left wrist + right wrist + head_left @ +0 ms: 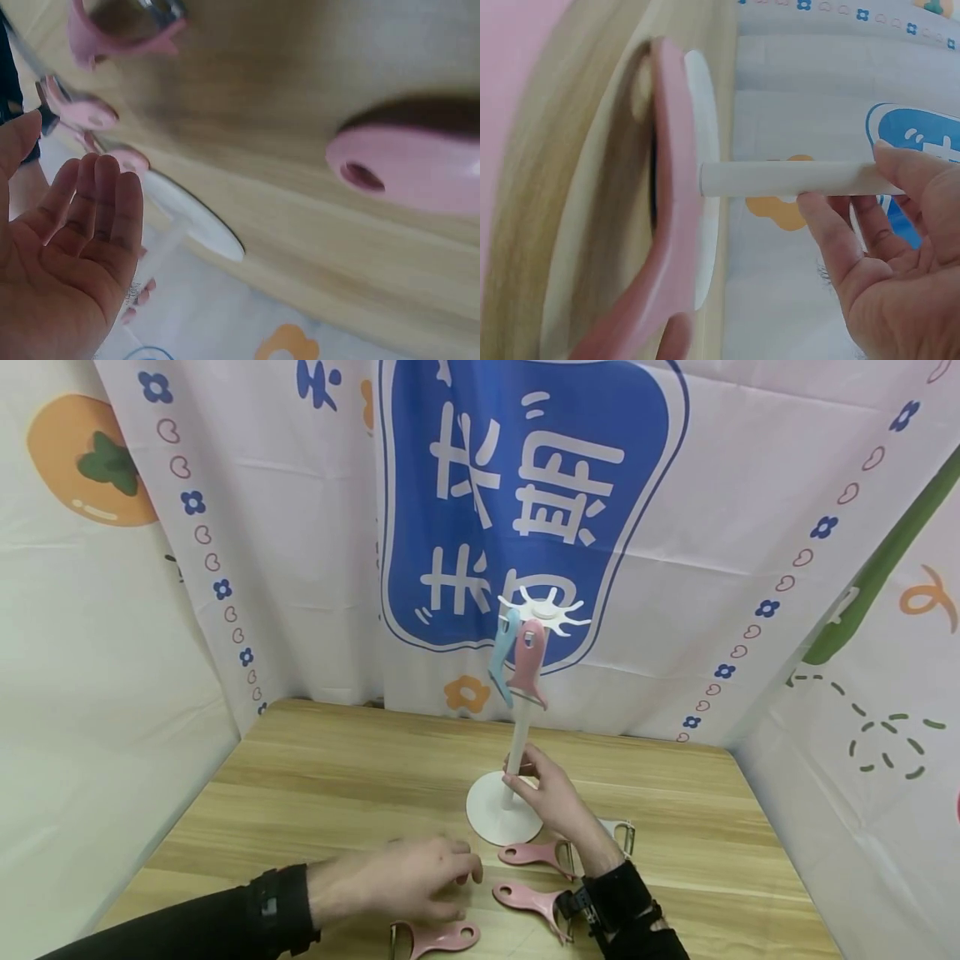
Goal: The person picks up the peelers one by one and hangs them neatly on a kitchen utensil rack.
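My right hand holds the pole of a white rack low down, fingers and thumb around it. The same grip shows in the right wrist view, where thumb and fingers pinch the white pole. From the rack's pronged top hang a blue peeler and a pink peeler. My left hand, blurred, hovers above the table close to a pink peeler. In the left wrist view that hand is bare, its fingers loosely bent.
Two more pink peelers lie by my right forearm. Beyond the forearm lies a pale peeler. The rack's round white base stands on the wooden table. Printed cloth hangs behind and at both sides.
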`<control>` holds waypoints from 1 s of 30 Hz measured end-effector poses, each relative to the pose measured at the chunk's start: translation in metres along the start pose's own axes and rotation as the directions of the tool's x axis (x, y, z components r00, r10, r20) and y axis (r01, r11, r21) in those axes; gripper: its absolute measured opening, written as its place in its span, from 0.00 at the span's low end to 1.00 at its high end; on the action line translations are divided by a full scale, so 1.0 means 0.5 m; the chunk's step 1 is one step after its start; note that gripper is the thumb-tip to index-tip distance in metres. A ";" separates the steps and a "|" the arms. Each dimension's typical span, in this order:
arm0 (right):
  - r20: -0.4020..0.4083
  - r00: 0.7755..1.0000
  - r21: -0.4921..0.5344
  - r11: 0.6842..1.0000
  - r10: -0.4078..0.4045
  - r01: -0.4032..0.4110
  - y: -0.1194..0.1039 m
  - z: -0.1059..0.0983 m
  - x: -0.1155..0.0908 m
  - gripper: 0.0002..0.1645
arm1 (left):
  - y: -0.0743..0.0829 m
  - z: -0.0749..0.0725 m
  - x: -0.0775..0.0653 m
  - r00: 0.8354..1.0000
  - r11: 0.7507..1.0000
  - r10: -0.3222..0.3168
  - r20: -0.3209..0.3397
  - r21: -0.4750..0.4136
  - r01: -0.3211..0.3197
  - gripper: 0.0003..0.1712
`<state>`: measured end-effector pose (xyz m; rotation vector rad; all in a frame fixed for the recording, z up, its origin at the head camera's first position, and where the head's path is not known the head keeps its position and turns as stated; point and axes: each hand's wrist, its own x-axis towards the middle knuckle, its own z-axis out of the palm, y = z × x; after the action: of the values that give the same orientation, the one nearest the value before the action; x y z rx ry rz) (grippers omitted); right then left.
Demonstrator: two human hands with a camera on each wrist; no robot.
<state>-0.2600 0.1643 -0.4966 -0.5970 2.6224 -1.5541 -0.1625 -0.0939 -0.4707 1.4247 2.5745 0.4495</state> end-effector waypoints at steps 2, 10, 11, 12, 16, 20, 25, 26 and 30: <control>0.006 1.000 0.016 1.000 0.000 0.000 -0.002 -0.002 -0.002 0.13 | 0.007 0.007 -0.004 1.000 1.000 0.002 0.016 0.000 -0.002 0.19; -0.001 1.000 0.054 0.999 0.000 0.000 -0.004 -0.002 -0.003 0.14 | 0.021 0.025 -0.013 0.996 0.998 0.056 0.066 0.029 -0.058 0.16; -0.004 1.000 0.055 0.998 0.001 -0.001 -0.005 -0.001 -0.003 0.14 | 0.021 0.027 -0.014 0.995 0.997 0.063 0.072 0.034 -0.065 0.16; -0.008 1.000 0.055 0.998 0.003 -0.002 -0.008 0.000 -0.003 0.14 | 0.020 0.029 -0.015 0.995 0.997 0.069 0.079 0.039 -0.072 0.17; 0.001 1.000 0.058 0.998 0.010 -0.010 -0.033 -0.004 -0.009 0.13 | 0.016 0.036 -0.016 0.991 0.994 0.094 0.096 0.049 -0.099 0.17; 0.031 1.000 0.062 0.998 0.002 -0.004 -0.072 -0.016 -0.020 0.13 | 0.011 0.039 -0.017 0.989 0.995 0.100 0.113 0.018 -0.103 0.18; 0.032 0.999 0.056 0.998 -0.006 0.005 -0.092 -0.022 -0.028 0.12 | 0.008 0.039 -0.017 0.988 0.996 0.092 0.122 -0.012 -0.092 0.18; 0.030 1.000 0.054 0.999 -0.007 0.005 -0.092 -0.022 -0.029 0.12 | 0.007 0.038 -0.017 0.988 0.996 0.088 0.124 -0.013 -0.087 0.19; 0.025 1.000 0.047 0.999 -0.005 0.004 -0.088 -0.021 -0.027 0.13 | 0.006 0.033 -0.018 0.991 0.999 0.037 0.131 -0.021 -0.034 0.20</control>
<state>-0.2362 0.1588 -0.4561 -0.6159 2.5609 -1.5938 -0.1508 -0.0969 -0.4851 1.4451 2.4392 0.3700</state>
